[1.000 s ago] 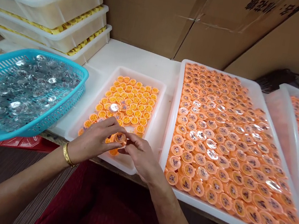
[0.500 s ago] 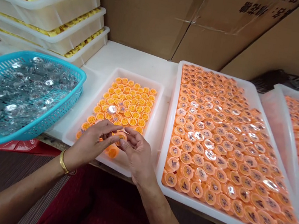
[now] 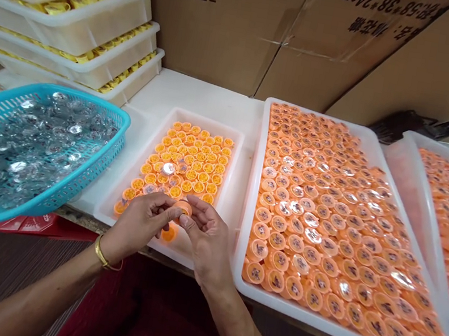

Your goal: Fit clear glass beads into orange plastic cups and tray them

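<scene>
Between my two hands is a small round orange cup (image 3: 182,207), pinched by the fingertips over the near end of a small white tray (image 3: 231,163). My left hand (image 3: 142,217) grips its left side, thumb on top. The thumb and fingers of my right hand (image 3: 206,237) close on its right side. In that tray stand rows of small orange cups with yellow bits inside (image 3: 196,155); a few carry clear printed lids (image 3: 168,168). One more orange cup (image 3: 169,233) lies just under my hands.
At left a blue basket (image 3: 120,133) holds many clear round lids. Behind it rise stacked white trays (image 3: 77,40) of yellow packets. On the right, a large white tray (image 3: 252,195) and another tray (image 3: 424,184) hold lidded orange cups. Cardboard boxes (image 3: 221,35) line the back.
My fingers have shifted around the orange cup, which now shows more between them, its round top facing up. Both hands stay over the small tray; the view has tilted slightly.
</scene>
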`<state>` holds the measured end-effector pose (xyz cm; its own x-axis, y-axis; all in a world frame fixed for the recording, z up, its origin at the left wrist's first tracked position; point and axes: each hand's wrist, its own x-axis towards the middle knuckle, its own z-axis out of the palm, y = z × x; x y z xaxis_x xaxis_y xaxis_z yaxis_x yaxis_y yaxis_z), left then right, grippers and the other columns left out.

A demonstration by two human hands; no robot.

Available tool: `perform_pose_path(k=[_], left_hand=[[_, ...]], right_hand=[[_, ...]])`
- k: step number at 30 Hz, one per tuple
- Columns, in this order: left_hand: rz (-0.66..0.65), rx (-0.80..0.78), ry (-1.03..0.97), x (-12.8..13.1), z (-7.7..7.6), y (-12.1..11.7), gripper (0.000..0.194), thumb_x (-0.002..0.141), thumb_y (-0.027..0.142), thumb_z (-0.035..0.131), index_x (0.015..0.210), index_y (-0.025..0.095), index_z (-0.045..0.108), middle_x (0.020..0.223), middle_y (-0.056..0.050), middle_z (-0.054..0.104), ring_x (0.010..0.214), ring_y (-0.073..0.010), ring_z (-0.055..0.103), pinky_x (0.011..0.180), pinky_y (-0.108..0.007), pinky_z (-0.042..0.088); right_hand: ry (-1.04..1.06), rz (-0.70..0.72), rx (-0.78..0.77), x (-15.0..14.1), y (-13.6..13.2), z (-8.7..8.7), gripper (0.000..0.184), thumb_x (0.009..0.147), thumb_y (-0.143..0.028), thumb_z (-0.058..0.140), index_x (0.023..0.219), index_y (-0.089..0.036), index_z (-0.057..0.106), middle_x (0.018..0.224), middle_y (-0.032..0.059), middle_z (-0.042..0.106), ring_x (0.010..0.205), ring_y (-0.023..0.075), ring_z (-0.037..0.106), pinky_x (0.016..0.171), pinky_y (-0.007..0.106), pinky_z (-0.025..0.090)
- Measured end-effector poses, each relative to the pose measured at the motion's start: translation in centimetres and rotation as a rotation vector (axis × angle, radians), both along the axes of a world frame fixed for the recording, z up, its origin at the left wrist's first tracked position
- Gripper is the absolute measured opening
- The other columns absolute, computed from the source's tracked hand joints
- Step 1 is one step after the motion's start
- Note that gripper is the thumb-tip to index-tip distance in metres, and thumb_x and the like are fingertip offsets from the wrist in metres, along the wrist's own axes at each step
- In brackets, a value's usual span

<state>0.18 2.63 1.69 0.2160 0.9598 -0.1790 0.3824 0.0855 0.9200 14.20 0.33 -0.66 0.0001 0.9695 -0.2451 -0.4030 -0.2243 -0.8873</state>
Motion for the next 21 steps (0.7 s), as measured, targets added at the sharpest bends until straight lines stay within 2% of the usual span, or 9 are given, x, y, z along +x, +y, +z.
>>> perform_pose_path(k=[5, 8, 12, 21], left_hand=[[-0.034, -0.016, -0.093, 0.5, 0.3, -0.3, 0.043, 0.090, 0.051, 0.041, 0.075, 0.015, 0.060, 0.065, -0.002, 0.061, 0.052, -0.0117, 0.057, 0.053, -0.024, 0.047], [-0.005, -0.041, -0.099, 1.0, 0.3, -0.2, 0.037, 0.086, 0.051, 0.048, 0.085, 0.016, 0.060, 0.060, 0.002, 0.057, 0.046, -0.0099, 0.052, 0.047, -0.022, 0.042], [0.028, -0.094, -0.147, 1.5, 0.3, 0.0, 0.033, 0.079, 0.047, 0.060, 0.084, 0.015, 0.060, 0.056, 0.004, 0.055, 0.041, -0.0081, 0.049, 0.042, -0.020, 0.040], [-0.001, -0.103, -0.136, 1.2, -0.2, 0.1, 0.032, 0.079, 0.045, 0.061, 0.082, 0.014, 0.062, 0.053, 0.004, 0.055, 0.040, -0.0098, 0.052, 0.042, -0.021, 0.043]], right_hand=[[-0.015, 0.008, -0.007, 0.6, 0.5, 0.6, 0.037, 0.073, -0.032, 0.073, 0.106, -0.020, 0.062, 0.102, 0.0042, 0.069, 0.093, 0.0184, 0.065, 0.089, 0.037, 0.052], [-0.066, 0.030, 0.022, 0.9, 0.6, 1.0, 0.031, 0.078, -0.036, 0.067, 0.105, -0.021, 0.064, 0.104, 0.0038, 0.069, 0.096, 0.0183, 0.065, 0.090, 0.036, 0.052], [-0.202, 0.034, 0.076, 1.0, 0.2, 0.9, 0.026, 0.084, -0.035, 0.059, 0.105, -0.022, 0.066, 0.108, 0.0037, 0.068, 0.100, 0.0190, 0.063, 0.091, 0.037, 0.052], [-0.190, 0.045, 0.046, 0.8, 0.3, -0.2, 0.034, 0.079, -0.040, 0.065, 0.107, -0.021, 0.065, 0.107, 0.0058, 0.069, 0.100, 0.0221, 0.064, 0.094, 0.043, 0.050]])
